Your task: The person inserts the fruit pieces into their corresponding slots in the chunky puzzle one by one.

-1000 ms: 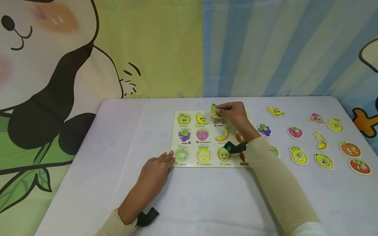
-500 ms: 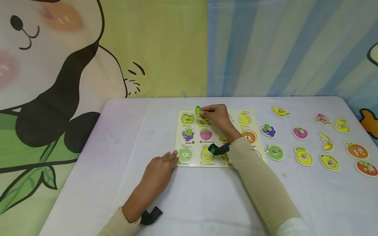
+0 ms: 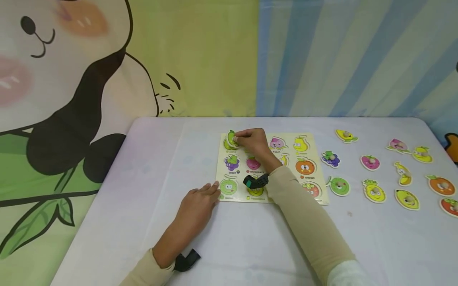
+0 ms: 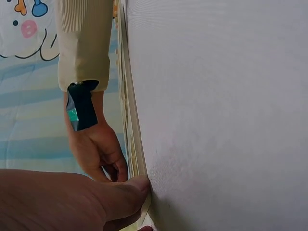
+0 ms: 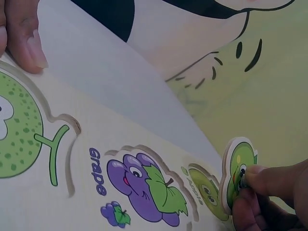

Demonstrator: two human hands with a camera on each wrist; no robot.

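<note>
In the head view my right hand pinches a green apple puzzle piece by its knob, over the board's top left corner. The right wrist view shows this apple piece tilted on edge beside the printed apple recess. My left hand rests its extended fingers on the lower left corner of the wooden fruit puzzle board, next to the melon recess. In the left wrist view, the left thumb touches the board's edge. Part of the board lies hidden under the right arm.
Right of the board lie loose knobbed pieces, among them grapes, melon, pineapple, strawberry and orange. A cartoon-printed backdrop stands behind the white-covered table.
My right hand has moved left across the board's top row with the apple piece, from the peach past the lemon to the apple recess. The left hand stays at the corner.
</note>
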